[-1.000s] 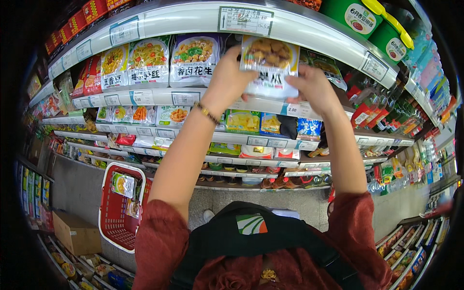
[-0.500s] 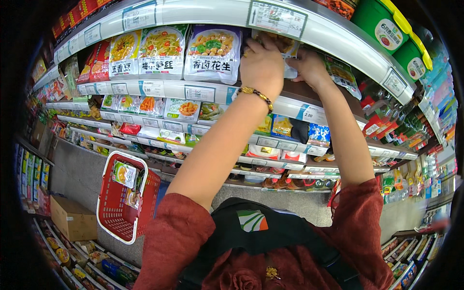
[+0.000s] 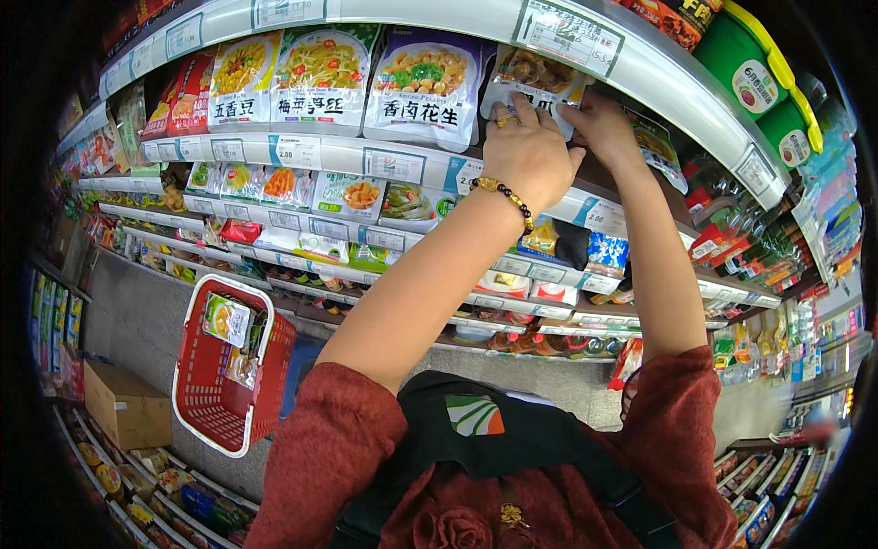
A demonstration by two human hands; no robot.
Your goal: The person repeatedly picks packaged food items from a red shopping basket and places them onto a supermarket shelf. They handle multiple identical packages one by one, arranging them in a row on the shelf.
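Note:
My left hand point(image 3: 526, 160), with a beaded bracelet at the wrist, lies against the lower front of a packet with brown food pictured point(image 3: 535, 69), its fingers slightly bent and apart. My right hand point(image 3: 605, 137) grips that packet's lower right edge, its fingertips partly hidden. The packet sits in the shelf row beside a purple packet point(image 3: 423, 73) of pictured peanuts. Further left are green-topped point(image 3: 325, 78) and yellow point(image 3: 240, 78) packets. Another dark packet point(image 3: 657, 146) lies behind and right of my right hand.
The white shelf rail point(image 3: 384, 163) runs below the packets, with lower rows beneath. Green tubs with yellow handles point(image 3: 754, 78) stand at upper right. A red basket point(image 3: 198, 366) holding packets is at lower left, beside a cardboard box point(image 3: 128, 416) on the floor point(image 3: 128, 320).
The packet has gone from out at the rail's front back into the row. My left hand has moved right and slightly down onto its front. The view has shifted, moving the shelves in frame.

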